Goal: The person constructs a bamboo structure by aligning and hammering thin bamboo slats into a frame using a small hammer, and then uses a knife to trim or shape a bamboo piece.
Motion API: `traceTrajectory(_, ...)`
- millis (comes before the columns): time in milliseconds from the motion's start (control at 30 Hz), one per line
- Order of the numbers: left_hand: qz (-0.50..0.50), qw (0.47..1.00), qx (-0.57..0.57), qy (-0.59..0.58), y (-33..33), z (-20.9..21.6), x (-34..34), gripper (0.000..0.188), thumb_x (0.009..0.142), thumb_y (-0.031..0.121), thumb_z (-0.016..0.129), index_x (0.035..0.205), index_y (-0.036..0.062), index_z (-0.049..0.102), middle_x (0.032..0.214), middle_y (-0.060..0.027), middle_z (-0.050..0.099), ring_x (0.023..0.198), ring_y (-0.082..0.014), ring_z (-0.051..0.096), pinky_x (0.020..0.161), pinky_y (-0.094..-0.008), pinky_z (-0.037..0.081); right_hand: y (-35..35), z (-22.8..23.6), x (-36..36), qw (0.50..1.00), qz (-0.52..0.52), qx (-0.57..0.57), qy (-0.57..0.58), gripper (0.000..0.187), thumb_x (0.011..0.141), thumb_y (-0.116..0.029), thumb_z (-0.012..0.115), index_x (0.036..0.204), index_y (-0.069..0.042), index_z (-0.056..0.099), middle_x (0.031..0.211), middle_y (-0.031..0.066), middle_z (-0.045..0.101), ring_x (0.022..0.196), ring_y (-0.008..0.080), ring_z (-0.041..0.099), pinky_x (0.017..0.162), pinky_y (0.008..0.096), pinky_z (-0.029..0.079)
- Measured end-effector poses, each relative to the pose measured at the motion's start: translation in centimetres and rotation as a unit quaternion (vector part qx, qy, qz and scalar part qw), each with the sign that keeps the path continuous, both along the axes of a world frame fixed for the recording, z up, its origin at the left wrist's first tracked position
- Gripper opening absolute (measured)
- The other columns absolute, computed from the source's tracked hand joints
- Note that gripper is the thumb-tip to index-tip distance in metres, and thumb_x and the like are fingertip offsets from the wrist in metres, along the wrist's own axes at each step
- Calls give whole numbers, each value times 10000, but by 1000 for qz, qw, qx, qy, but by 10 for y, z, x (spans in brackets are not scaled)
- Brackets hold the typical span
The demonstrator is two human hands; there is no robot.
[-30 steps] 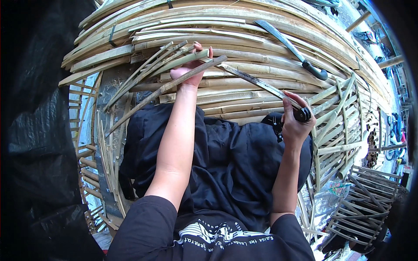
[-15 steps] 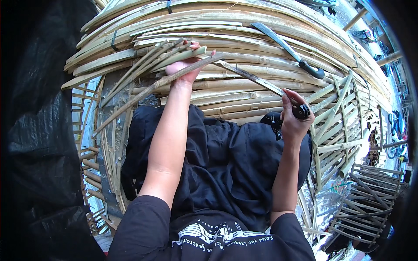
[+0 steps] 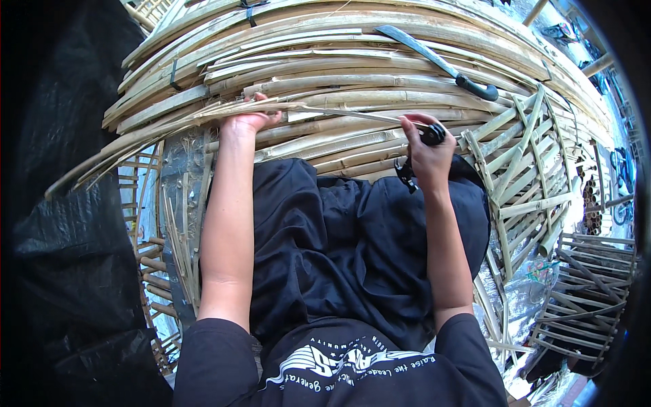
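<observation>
My left hand [image 3: 245,121] is closed round a bunch of thin bamboo strips [image 3: 146,134], whose far-left ends splay out and droop. In my right hand [image 3: 432,154] is a knife with a black handle [image 3: 432,135]. Its narrow blade [image 3: 359,114] points left, edge-on, and its tip meets the right ends of the strips. Whether the blade is in a strip or only against it, I cannot tell. Below the right hand, a black and metal piece [image 3: 406,175] shows at my knee; its kind is unclear.
Split bamboo poles [image 3: 298,64] lie stacked across the front. A machete [image 3: 434,60] with a black handle rests on them. To the right stand a woven bamboo frame [image 3: 525,146] and a slatted rack [image 3: 586,298]. Black plastic sheeting [image 3: 74,271] hangs at the left.
My left hand has moved left and slightly down, and the strips have swung flatter and further left. My right hand has shifted up and left with the knife, whose blade is now nearly level.
</observation>
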State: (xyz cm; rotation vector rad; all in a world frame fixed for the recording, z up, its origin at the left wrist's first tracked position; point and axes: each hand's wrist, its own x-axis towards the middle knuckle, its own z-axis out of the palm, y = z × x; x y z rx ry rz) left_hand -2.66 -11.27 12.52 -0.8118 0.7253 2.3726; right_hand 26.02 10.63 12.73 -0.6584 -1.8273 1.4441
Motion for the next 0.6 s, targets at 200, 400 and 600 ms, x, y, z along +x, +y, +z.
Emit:
traceTrajectory(200,-22,990,-138,-34,-2,20,10,614,1031,597,223,1228,204,652,1148,-69,614,1123,-248,570,1004,-653,204,9,-26,-22,993,47,-105,5,114,923,-101,790,965,-2,752,763,-39,684,627,12,525,560,204,414)
traceTrajectory(400,12,981,-189,-31,8,10,13,677,1058,556,108,1473,208,515,1551,-57,494,1440,-234,411,1052,-680,181,12,-40,-37,993,75,-94,-4,124,929,-135,789,924,-15,756,677,-54,611,546,21,486,477,226,368)
traceTrajectory(600,35,977,-195,-75,36,-5,-18,686,1050,579,126,1550,200,401,1606,-71,405,1478,-263,351,1078,-696,190,32,-52,-59,994,55,-88,-13,130,924,-150,795,904,-26,761,662,-61,600,541,24,484,480,228,373)
